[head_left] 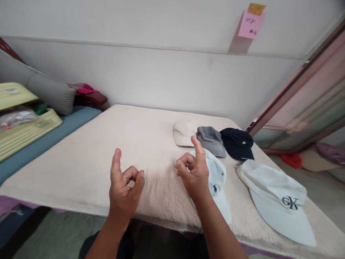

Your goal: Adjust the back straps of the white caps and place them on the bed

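My left hand is raised above the cream cloth, thumb and index fingertips pinched into a ring with nothing in it, another finger pointing up. My right hand makes a similar empty pinch in front of a pale blue baseball cap with a small dark emblem, hiding part of it. Farther back lie a cream cap, a grey cap and a navy cap. A white cap with dark letters rests at the right, nearest the front edge.
The cream cloth covers a table set against a white wall. Left of it are a yellow case, a grey cushion and a blue surface. A pink note hangs on the wall; a glazed sliding door stands right.
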Motion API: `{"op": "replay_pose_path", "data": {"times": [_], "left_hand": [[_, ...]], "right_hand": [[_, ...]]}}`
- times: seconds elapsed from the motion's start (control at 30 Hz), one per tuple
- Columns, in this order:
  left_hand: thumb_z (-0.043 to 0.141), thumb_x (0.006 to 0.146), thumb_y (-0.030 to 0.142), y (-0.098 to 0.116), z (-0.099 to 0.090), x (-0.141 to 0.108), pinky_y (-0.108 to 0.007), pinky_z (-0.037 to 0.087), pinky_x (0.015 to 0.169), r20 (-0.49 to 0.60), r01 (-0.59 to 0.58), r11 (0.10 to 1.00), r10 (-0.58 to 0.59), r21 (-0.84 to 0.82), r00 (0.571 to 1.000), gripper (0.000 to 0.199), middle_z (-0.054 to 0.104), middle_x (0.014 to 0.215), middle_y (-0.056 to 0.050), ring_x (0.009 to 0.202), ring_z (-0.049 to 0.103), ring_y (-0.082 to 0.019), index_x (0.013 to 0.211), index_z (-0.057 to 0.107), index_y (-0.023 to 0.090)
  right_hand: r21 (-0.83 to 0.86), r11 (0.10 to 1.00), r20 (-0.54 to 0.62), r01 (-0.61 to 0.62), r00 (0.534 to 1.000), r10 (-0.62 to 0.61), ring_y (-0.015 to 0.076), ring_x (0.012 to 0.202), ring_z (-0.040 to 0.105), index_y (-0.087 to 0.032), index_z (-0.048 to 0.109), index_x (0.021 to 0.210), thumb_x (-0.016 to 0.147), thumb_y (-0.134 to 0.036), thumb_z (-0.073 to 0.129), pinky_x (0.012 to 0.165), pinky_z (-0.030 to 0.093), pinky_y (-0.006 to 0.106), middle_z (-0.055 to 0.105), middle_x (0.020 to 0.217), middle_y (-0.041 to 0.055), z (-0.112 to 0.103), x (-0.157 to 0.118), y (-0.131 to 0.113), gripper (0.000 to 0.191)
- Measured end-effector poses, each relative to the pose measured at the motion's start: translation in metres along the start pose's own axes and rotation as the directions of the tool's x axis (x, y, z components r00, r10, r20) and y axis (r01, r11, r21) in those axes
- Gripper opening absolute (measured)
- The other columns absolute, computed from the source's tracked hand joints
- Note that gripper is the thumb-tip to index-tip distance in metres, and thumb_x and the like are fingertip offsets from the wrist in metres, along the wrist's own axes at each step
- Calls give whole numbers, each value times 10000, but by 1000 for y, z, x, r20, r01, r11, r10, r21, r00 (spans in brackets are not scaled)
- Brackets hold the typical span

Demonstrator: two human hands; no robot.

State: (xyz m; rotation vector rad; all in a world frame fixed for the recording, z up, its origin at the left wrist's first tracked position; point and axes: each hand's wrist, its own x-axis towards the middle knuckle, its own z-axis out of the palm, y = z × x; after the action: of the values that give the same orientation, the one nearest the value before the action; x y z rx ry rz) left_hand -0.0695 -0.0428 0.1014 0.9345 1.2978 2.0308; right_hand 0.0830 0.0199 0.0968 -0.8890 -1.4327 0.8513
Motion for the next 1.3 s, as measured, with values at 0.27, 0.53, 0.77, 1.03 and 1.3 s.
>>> {"op": "replay_pose_path", "data": {"times": [0.27, 0.53, 0.77, 1.03, 1.3], "left_hand": [[732, 646, 55, 7, 1, -7, -197, 415, 560, 103, 1, 999, -6, 50, 995, 974, 510, 531, 121, 473, 429, -98, 1460, 258, 304], [734, 643, 54, 8, 11, -13, -199, 428, 580, 113, -40, 996, 30, 84, 993, 976, 529, 555, 116, 490, 445, -100, 1454, 259, 317], [727, 688, 120, 6, 15, -13, -211, 397, 543, 152, -73, 991, 55, 113, 987, 971, 507, 550, 110, 489, 425, -111, 1481, 189, 273], [527, 879, 322, -41, 12, -1, -229, 394, 547, 301, 9, 960, -97, 280, 949, 142, 502, 542, 58, 529, 467, -112, 870, 585, 193], [449, 887, 434, -83, 25, -1, -259, 353, 507, 474, 87, 858, -361, 506, 803, 389, 434, 487, 52, 471, 441, -129, 566, 423, 216]], "right_hand": [[-1, 1000, -18, 21, 1000, -21, 137, 530, 451, -303, 220, 1463, 815, -161, 554, 506, 423, 279, 486, 637, -53, -10, -4, -11, 742], [4, 1000, -57, 11, 998, -11, 130, 518, 440, -301, 211, 1467, 811, -160, 554, 505, 430, 278, 487, 637, -57, -19, -6, -16, 753], [-36, 999, -47, 34, 998, -36, 136, 532, 460, -308, 209, 1461, 830, -162, 544, 511, 421, 278, 499, 637, -55, -23, -10, -16, 730], [-250, 968, 83, 1, 996, 20, 114, 526, 483, -201, 573, 1096, 852, -184, 487, 545, 392, 245, 506, 606, -47, -25, -5, 11, 259], [-609, 793, 254, 23, 953, 167, 114, 490, 404, -206, 357, 582, 887, -238, 463, 498, 229, 256, 417, 511, -40, -23, -14, 61, 324]]}}
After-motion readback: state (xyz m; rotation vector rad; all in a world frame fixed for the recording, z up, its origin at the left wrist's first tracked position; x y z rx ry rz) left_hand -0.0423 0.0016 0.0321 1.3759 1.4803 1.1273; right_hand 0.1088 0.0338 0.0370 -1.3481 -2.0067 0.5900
